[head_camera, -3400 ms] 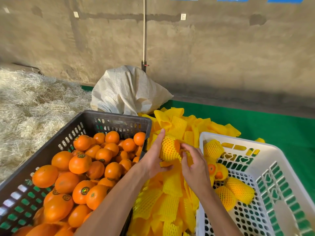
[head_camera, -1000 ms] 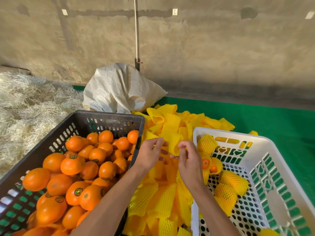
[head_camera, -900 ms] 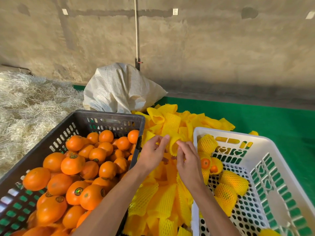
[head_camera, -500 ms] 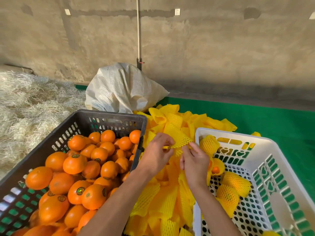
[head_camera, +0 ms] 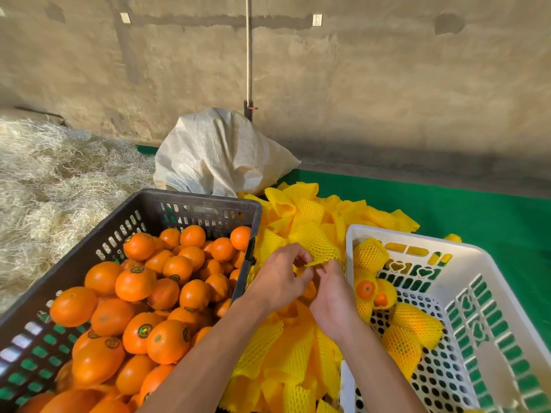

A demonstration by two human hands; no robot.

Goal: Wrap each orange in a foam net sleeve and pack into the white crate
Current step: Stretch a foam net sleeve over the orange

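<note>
Both hands meet over a heap of yellow foam net sleeves (head_camera: 293, 347) lying between two crates. My left hand (head_camera: 280, 281) and my right hand (head_camera: 331, 293) each pinch the lower edge of one empty yellow sleeve (head_camera: 317, 244), which stands up above the fingers. Left of the hands a dark crate (head_camera: 190, 204) is full of bare oranges (head_camera: 134, 283). To the right the white crate (head_camera: 465, 257) holds several wrapped oranges (head_camera: 416, 323) at its near left side.
A white woven sack (head_camera: 220, 153) slumps against the concrete wall behind the dark crate. Pale straw (head_camera: 50, 186) covers the floor at left. A green mat (head_camera: 465, 216) lies under the crates and stretches off to the right. A thin pole (head_camera: 249, 55) runs up the wall.
The wrapped orange that both hands held is gone from them. They have picked one empty sleeve out of the heap and lifted it slightly.
</note>
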